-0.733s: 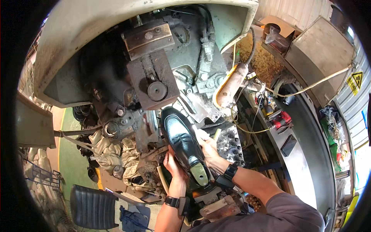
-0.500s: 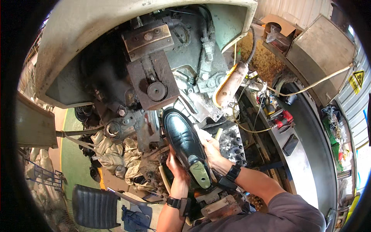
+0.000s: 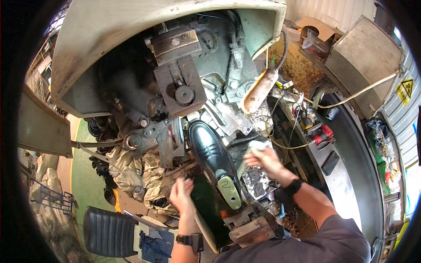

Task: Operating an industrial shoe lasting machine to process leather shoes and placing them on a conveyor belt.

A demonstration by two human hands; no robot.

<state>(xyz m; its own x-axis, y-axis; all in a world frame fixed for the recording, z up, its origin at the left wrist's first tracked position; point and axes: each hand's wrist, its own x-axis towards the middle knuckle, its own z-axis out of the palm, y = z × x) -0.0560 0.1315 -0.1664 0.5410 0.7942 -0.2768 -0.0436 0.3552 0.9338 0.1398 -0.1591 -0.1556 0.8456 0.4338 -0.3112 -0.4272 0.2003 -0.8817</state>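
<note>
A black leather shoe (image 3: 206, 142) sits in the machine, toe pointing away beneath a dark metal block (image 3: 180, 85). From its heel opening shows a pale green shoe last (image 3: 229, 193) with a handwritten mark and a hole. Neither of my hands touches the shoe. To its left, my left hand (image 3: 182, 195) is raised with loosely curled, slightly blurred fingers and nothing visible in them. On the right side, my right hand (image 3: 265, 163) is closed around a small white piece (image 3: 259, 145), maybe cloth, smeared by motion.
A worn lamp-like fixture (image 3: 261, 90) hangs right of the machine head. Further right, a bench (image 3: 335, 184) carries a red tool (image 3: 323, 133) and a dark flat object (image 3: 330, 163). A black chair (image 3: 108, 230) and crumpled pale cloth (image 3: 127, 173) lie to the left.
Both hands have let go of the shoe and drawn apart, the left to the left, the right to the right. The shoe now stays in the machine unheld.
</note>
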